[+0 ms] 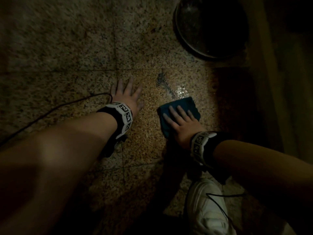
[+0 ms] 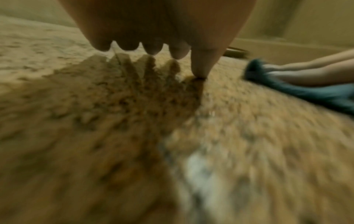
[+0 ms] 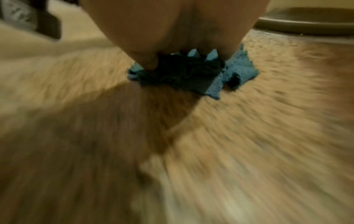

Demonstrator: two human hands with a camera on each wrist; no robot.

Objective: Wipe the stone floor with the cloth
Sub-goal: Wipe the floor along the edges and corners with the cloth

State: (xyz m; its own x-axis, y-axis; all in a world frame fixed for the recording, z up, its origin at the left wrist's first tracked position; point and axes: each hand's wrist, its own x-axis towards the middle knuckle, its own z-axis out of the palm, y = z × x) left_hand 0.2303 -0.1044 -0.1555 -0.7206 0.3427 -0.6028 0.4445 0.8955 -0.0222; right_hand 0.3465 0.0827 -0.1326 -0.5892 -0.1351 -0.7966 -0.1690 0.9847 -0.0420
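1. Head view: wiping is under way. Right hand [image 1: 182,126] lies flat on the cloth [image 1: 184,104], fingers straight and spread, pressing it to the stone floor [image 1: 67,48]. Cloth is dark teal, folded to a small pad, just short of a wet shiny patch [image 1: 182,91] and a dark streak [image 1: 164,82]. Left hand [image 1: 125,94] is flat on the floor beside it, fingers released, holding nothing; likely a brace. A dark round basin [image 1: 210,28] stands further off; a white shoe [image 1: 206,209] is near.
2. Left wrist view: fingers [image 2: 201,65] straight, tips at the speckled floor. Cloth shows at right under the other hand.
3. Right wrist view: cloth [image 3: 235,71] looks nubbly, edges rumpled, pinned under the palm. Picture is blurred.
4. Next, my guess: push the pad forward over streak and wet patch, keeping pressure even so it does not bunch.
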